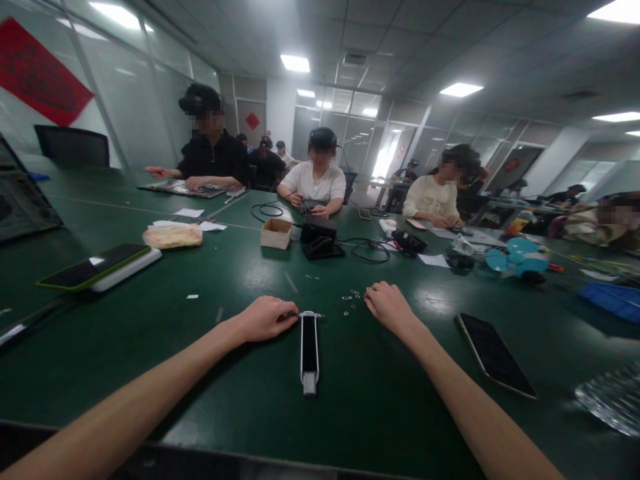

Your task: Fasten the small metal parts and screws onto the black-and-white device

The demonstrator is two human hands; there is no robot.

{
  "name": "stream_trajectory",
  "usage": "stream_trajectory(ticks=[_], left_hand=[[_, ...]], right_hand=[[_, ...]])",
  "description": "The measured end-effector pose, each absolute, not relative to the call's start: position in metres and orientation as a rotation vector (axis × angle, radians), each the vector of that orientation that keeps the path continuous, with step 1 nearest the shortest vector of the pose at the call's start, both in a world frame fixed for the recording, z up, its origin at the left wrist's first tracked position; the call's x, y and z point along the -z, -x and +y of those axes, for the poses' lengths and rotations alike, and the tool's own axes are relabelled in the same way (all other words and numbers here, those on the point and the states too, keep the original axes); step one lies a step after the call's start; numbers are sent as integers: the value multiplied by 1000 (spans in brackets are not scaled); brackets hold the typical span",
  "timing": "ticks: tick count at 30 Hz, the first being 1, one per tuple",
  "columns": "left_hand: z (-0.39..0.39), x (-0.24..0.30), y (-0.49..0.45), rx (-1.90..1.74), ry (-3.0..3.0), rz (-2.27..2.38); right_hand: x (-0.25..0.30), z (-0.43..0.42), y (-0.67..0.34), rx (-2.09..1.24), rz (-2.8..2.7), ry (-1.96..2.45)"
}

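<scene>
A slim bar [309, 347], black with a white frame and a pale block at its near end, lies on the green table in front of me. A thin metal screw [320, 315] runs crosswise at its far end and sticks out to the right. My left hand [273, 317] is closed, thumb and fingertips at the screw's left end. Several small metal nuts [351, 296] lie loose to the right of the bar. Beside them my right hand [387, 303] rests with its fingers bent together at the tabletop; what they hold, if anything, is hidden.
A smartphone [495, 353] lies right of my right arm, with clear crinkled plastic [613, 398] beyond. A green-edged device [100, 265] is at left. Farther off are a small cardboard box [276, 235], a black stand [320, 237] and a blue tray [613, 300]. Co-workers sit across the table.
</scene>
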State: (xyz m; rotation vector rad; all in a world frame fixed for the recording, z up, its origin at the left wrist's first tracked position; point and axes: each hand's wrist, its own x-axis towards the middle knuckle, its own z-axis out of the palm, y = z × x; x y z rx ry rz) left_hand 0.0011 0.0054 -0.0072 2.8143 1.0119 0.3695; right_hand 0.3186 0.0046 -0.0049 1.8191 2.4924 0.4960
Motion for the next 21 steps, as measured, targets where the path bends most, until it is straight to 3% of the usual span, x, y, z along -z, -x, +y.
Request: stream_trajectory(ticks=[21], left_hand=[[6, 6, -1, -339, -2797, 1015]], right_hand=[[5, 3, -315, -520, 2457, -1806]])
